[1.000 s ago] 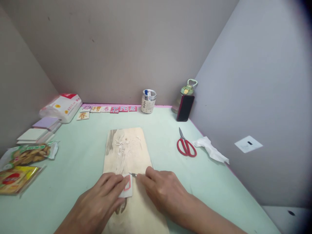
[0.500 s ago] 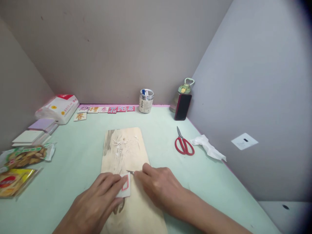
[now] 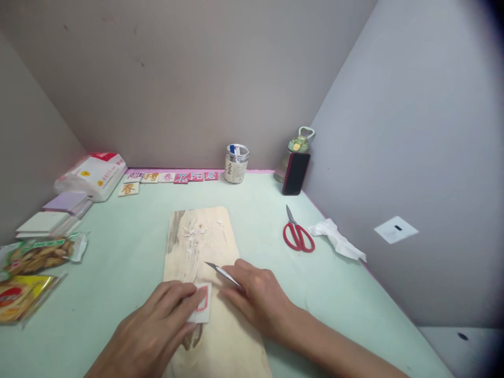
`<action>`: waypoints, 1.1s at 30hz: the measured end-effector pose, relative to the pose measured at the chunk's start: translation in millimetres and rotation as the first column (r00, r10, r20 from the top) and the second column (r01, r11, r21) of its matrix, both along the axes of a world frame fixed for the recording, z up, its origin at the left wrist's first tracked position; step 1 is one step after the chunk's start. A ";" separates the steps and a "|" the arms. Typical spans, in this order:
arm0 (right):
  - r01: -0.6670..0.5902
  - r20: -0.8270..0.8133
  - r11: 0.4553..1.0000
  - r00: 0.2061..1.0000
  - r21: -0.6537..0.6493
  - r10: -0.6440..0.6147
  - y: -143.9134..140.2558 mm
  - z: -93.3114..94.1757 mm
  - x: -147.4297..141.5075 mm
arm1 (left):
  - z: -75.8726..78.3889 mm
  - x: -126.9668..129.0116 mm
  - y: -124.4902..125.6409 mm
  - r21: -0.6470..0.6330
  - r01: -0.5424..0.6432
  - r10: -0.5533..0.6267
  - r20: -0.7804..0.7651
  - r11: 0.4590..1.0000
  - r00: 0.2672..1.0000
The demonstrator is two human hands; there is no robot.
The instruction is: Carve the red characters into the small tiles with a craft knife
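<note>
A small white square block point(image 3: 204, 316) with a red outline drawn on its top lies on the wooden board point(image 3: 232, 336). My left hand point(image 3: 161, 317) is closed on the block, fingers pressed over its left part and hiding some of the drawing. In my right hand point(image 3: 258, 294) is a craft knife point(image 3: 223, 273), its silver handle between thumb and fingers. The blade points to the upper left, just above the block and apart from it. Pale shavings point(image 3: 193, 232) are scattered on the far part of the board.
Red-handled scissors point(image 3: 298, 236) and a crumpled tissue point(image 3: 338, 240) lie to the right. At the back stand a jar point(image 3: 236, 165), a phone point(image 3: 296, 174) and a green-topped bottle point(image 3: 298, 143), beside a row of character tiles point(image 3: 167, 177). Snack packets point(image 3: 43, 253) and a tissue pack point(image 3: 98, 176) are at left.
My right hand has lifted the craft knife slightly up and away from the block, showing more of its handle, and the thumb has separated from the fingers. The left hand stays on the block.
</note>
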State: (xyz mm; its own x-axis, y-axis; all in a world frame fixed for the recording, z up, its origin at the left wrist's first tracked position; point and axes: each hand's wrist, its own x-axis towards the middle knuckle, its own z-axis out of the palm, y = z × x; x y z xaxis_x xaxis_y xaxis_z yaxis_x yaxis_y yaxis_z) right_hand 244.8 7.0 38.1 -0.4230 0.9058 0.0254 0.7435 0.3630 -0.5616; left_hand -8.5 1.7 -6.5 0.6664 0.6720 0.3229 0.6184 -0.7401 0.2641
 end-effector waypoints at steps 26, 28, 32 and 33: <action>-0.076 0.286 0.997 0.956 0.022 0.067 5.2 9.3 -20.5 | 2.1 14.0 -3.4 0.053 -0.078 0.067 0.192 0.996 0.979; -0.098 0.285 0.994 0.955 0.038 0.083 5.1 9.4 -18.8 | 0.6 12.8 -2.6 0.028 -0.068 0.061 0.199 0.997 0.978; -0.099 0.356 0.992 0.932 0.081 0.064 4.6 9.5 -23.4 | -1.2 9.9 -2.3 -0.024 -0.057 0.061 0.192 0.998 0.979; -0.096 0.377 0.991 0.925 0.094 0.054 4.3 8.8 -25.9 | -1.3 9.4 -2.4 -0.031 -0.056 0.061 0.184 0.998 0.981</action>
State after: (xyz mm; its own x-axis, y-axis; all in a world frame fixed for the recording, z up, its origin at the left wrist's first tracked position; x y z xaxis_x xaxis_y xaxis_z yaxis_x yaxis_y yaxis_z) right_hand 218.9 11.4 46.9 -0.4875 0.8716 -0.0508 0.8595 0.4689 -0.2033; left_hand 0.8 -0.7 -7.8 0.5562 0.7178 0.4189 0.5990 -0.6956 0.3967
